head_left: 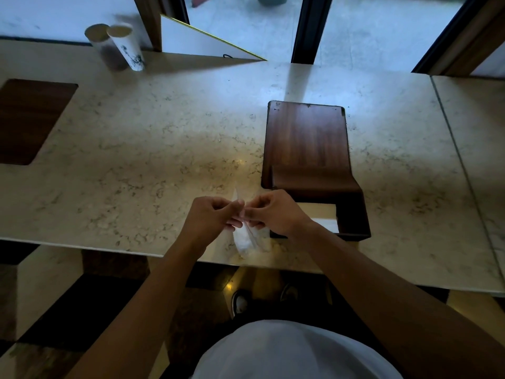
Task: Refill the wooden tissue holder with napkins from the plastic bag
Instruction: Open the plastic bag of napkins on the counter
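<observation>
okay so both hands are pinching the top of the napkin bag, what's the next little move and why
Probably pull the two hands apart to open the plastic bag. The left hand and right hand both pinch its top edge, it looks still closed, and the wooden tissue holder beside it sits open with few napkins inside.

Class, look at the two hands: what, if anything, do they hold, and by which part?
Both the left hand and the right hand pinch the top edge of the clear plastic bag of napkins, fingertips close together at its mouth.
</observation>
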Tool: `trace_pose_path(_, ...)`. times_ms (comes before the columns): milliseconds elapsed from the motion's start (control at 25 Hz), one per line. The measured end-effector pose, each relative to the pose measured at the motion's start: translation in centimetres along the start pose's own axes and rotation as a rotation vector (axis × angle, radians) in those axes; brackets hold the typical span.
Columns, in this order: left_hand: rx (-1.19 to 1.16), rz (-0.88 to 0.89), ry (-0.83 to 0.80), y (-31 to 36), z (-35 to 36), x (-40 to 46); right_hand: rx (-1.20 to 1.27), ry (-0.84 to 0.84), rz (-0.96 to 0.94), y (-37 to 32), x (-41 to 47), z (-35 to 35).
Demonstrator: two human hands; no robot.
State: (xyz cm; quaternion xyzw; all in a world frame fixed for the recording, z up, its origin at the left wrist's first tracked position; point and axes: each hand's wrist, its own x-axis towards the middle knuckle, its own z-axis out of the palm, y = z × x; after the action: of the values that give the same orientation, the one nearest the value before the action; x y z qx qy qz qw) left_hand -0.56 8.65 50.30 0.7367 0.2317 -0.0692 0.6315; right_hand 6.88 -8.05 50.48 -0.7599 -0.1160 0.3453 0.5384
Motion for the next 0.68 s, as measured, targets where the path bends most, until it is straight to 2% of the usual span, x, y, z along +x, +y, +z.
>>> trace_pose_path(160,-0.035,-0.036,-0.041,-0.2,-0.8,0.0,0.05,-0.046,0.038,0.3,0.3,-0.2)
trace_pose_path(360,0.099,-0.093,-0.136,-0.5,-0.9,0.6,-0.046,-0.048,0.055,0.4,0.9,0.2)
trace_pose_path(520,0.192,-0.108,-0.191,-0.3,-0.5,1.0,-0.337,-0.065,-0.06,-0.2,1.1,0.0)
trace_pose_path(680,0.255,-0.069,-0.206,0.0,0.0,1.0,-0.578,-0.213,-0.035,-1.0,1.3,0.2)
